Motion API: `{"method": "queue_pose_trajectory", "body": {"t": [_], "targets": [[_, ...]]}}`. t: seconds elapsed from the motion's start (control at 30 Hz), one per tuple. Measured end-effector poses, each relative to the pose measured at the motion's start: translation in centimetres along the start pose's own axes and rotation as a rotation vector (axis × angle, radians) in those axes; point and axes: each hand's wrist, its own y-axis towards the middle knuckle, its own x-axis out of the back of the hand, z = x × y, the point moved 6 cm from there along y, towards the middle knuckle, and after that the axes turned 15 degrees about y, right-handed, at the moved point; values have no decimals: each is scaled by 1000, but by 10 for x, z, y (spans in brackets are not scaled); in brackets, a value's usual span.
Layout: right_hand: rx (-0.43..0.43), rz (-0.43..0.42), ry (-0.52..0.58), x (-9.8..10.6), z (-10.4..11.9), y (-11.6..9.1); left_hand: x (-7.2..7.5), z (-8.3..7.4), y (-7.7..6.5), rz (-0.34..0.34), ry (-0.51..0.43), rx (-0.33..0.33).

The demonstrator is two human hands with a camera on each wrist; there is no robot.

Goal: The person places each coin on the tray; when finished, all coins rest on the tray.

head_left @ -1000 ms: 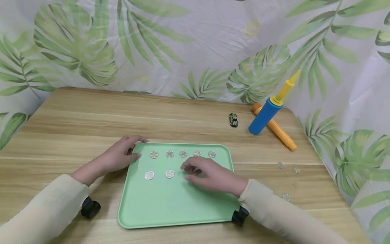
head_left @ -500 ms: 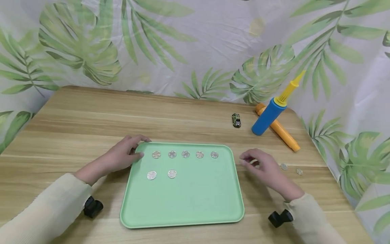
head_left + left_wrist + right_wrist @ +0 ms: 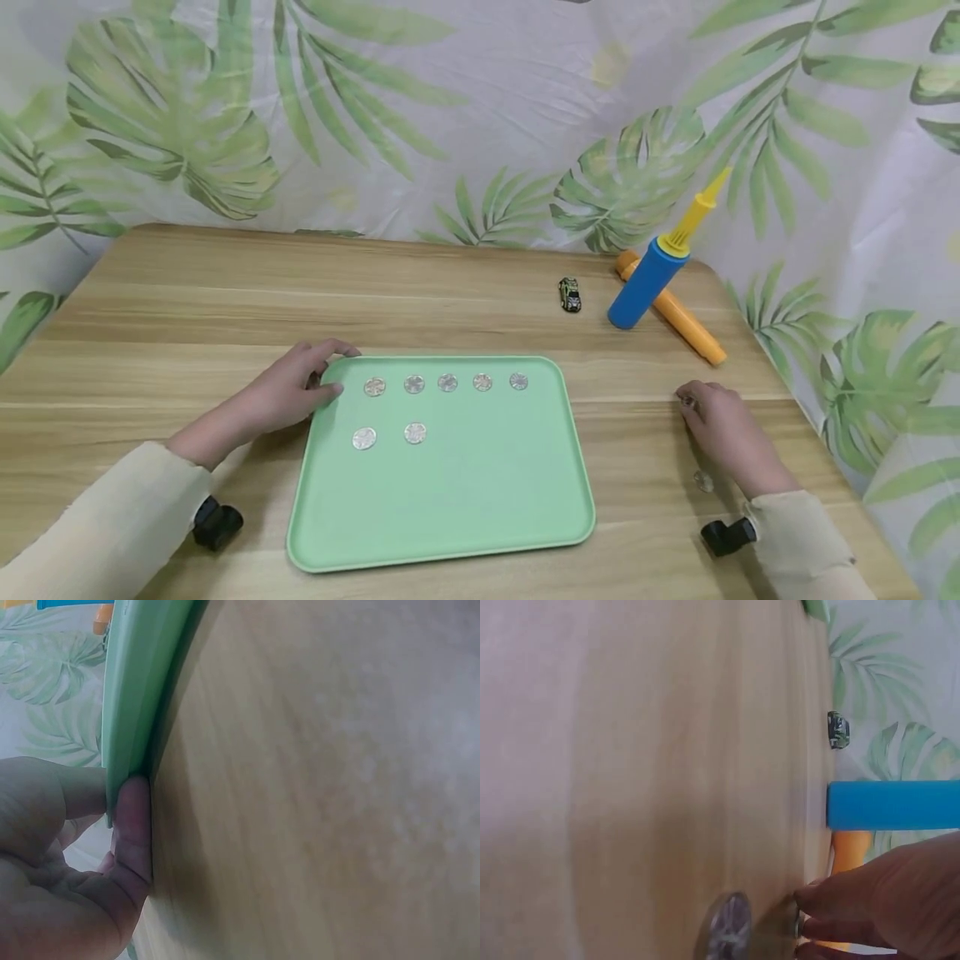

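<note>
A light green tray (image 3: 450,508) bears a back row of several silver coins and two more, a left coin (image 3: 364,438) and a right coin (image 3: 416,432), in front of it. At the tray's back left corner my left hand (image 3: 288,392) grips the rim; in the left wrist view the thumb (image 3: 135,829) presses against its outer side. Right of the tray, my right hand (image 3: 727,429) is low over the table, thumb and fingers curled about a coin (image 3: 688,402). Another coin (image 3: 703,481) lies on the wood near that wrist, large in the right wrist view.
A small toy car (image 3: 570,295) stands on the wooden table (image 3: 225,283) behind the tray. Farther right, a blue and yellow hand pump (image 3: 648,283) stands upright beside an orange toy hammer-like stick (image 3: 690,329). Leaf-printed cloth (image 3: 517,108) hangs along the back edge.
My right hand has moved from over the tray, right across its edge, to the coin on the table, fingers closing about it. The left hand keeps its grip on the tray corner.
</note>
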Motion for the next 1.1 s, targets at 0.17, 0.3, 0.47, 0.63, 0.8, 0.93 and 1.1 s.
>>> {"method": "queue_pose_trajectory", "body": {"t": [0.17, 0.3, 0.47, 0.63, 0.8, 0.93, 1.1], "targets": [[-3, 16, 11, 0, -3, -1, 0, 2, -2, 16, -5, 16], [16, 20, 3, 1, -4, -2, 0, 1, -1, 19, -14, 20], [29, 15, 1, 2, -8, -1, 2, 1, -2, 25, -19, 18], [24, 9, 5, 4, -9, 0, 1, -1, -4, 23, -36, 25], [6, 13, 29, 7, -9, -1, 1, -2, -5, 20, -36, 23], [15, 22, 40, 6, -9, 2, 2, -2, -5, 10, -30, 21], [29, 59, 65, 5, -10, 5, 2, -2, -4, 4, -18, 17]]}}
